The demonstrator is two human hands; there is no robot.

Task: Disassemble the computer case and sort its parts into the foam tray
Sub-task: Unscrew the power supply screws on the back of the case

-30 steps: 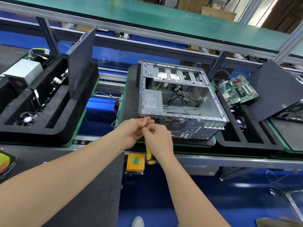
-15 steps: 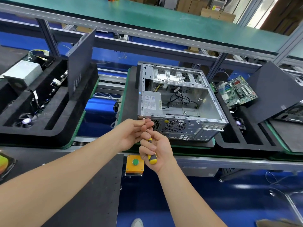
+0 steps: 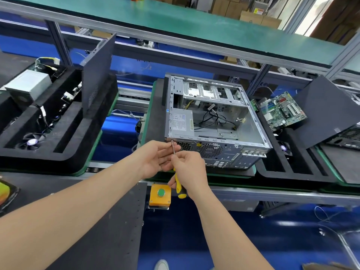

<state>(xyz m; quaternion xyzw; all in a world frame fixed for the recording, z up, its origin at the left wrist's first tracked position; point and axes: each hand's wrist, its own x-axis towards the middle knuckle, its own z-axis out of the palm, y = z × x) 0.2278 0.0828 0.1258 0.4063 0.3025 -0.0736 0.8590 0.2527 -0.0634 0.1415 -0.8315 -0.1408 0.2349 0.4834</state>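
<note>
A factory line with a green upper shelf and a blue floor. On the worktop at centre, an open computer case (image 3: 214,121) lies on its side on a dark mat, with its power supply (image 3: 181,121) and loose cables inside. Just to its right a black foam tray (image 3: 296,173) holds a green motherboard (image 3: 280,112). The right hand (image 3: 191,172) grips the yellow handle of a screwdriver (image 3: 178,183), whose tip meets a screw at the case's near left corner. The left hand (image 3: 155,158) pinches the metal shaft near the tip. A second foam tray (image 3: 68,133) sits at left.
</note>
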